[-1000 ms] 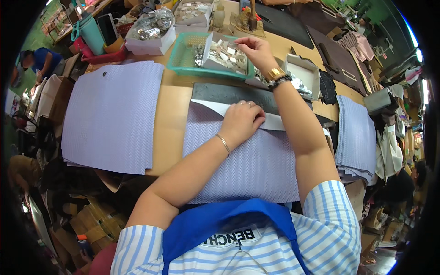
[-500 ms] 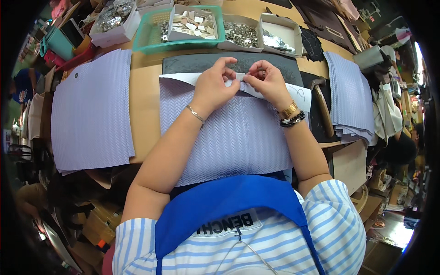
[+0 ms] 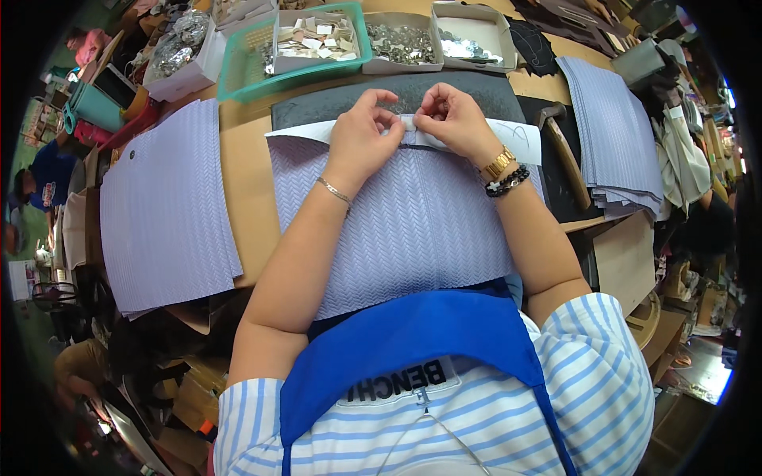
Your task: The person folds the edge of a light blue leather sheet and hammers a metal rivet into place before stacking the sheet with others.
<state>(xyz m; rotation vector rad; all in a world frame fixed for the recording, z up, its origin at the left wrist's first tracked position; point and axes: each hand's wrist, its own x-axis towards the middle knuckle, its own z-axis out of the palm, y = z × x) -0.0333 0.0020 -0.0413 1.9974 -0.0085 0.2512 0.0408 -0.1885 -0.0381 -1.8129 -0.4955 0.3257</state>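
Note:
A lavender sheet with a woven herringbone texture (image 3: 397,230) lies in front of me. Its far edge is folded back, so a white underside (image 3: 520,139) shows. At the middle of that fold sits a small whitish piece (image 3: 409,123). My left hand (image 3: 365,135) closes thumb and fingers at the piece's left side. On the other side my right hand (image 3: 456,123) pinches with thumb and forefinger, the fingertips almost meeting the left ones. Beneath the fold is a dark grey slab (image 3: 317,103). What lies under the fingertips is partly hidden.
Lavender sheets are stacked at left (image 3: 171,214) and right (image 3: 615,127). A hammer (image 3: 570,159) lies right of the slab. Beyond it stand a green basket (image 3: 238,83) bearing a box of pale pieces (image 3: 317,40), a box of metal parts (image 3: 401,44) and a white box (image 3: 476,40).
The whole view has shifted slightly. Both hands stay at the fold, and the fingers have moved a little around the small whitish piece, which now shows more plainly between them.

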